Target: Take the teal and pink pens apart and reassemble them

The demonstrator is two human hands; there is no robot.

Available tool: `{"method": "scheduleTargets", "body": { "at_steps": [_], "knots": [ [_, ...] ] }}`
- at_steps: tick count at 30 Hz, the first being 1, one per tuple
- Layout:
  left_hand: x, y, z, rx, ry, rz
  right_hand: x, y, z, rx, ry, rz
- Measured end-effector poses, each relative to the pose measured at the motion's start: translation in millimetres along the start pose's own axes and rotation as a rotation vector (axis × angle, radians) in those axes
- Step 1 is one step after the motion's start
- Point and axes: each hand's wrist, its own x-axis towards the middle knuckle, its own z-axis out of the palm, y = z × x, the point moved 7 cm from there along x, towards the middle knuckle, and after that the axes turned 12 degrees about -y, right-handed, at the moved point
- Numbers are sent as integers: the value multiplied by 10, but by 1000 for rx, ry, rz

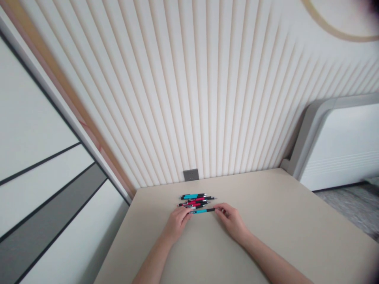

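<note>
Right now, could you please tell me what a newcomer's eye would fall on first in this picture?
Probably the turquoise-and-black pen, held near its ends by the left hand and the right hand, low in the middle. Just beyond it lies a cluster of red, turquoise and black pens on the pale table. Above, the white ribbed wall fills much of the view.

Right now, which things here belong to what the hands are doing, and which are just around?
In use:
near pen, held at its ends by left hand and right hand
probably the other pens just beyond

Just around:
table
socket
wall
headboard
</note>
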Motion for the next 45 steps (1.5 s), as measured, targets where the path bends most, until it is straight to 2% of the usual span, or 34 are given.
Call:
{"method": "scheduleTargets", "body": {
  "at_steps": [5, 11, 14, 16, 18, 21, 26, 30, 45],
  "knots": [
    [4, -17, 5, -43, -18, -56, 5, -38, -28, 17, 25, -46],
    [33, -8, 8, -153, -128, -171, 0, -57, -85, 20, 73, -89],
    [-49, -36, -29, -196, -106, -241, 1, -67, -156, -19, 101, -109],
    [-133, -63, -37, -219, -81, -284, 5, -69, -210, -74, 72, -114],
    [-204, -80, -30, -229, -65, -307, 6, -71, -250, -166, -11, -125],
    [-246, -73, -6, -230, -71, -295, -11, -35, -312, -305, -108, -117],
    [-222, -54, 12, -230, -103, -279, -21, 69, -350, -376, -104, -39],
    [-216, -56, 11, -232, -107, -279, 1, 73, -290, -417, -133, -44],
    [-215, -94, 50, -233, -144, -324, 8, 97, -280, -363, -131, -54]
  ]
}}
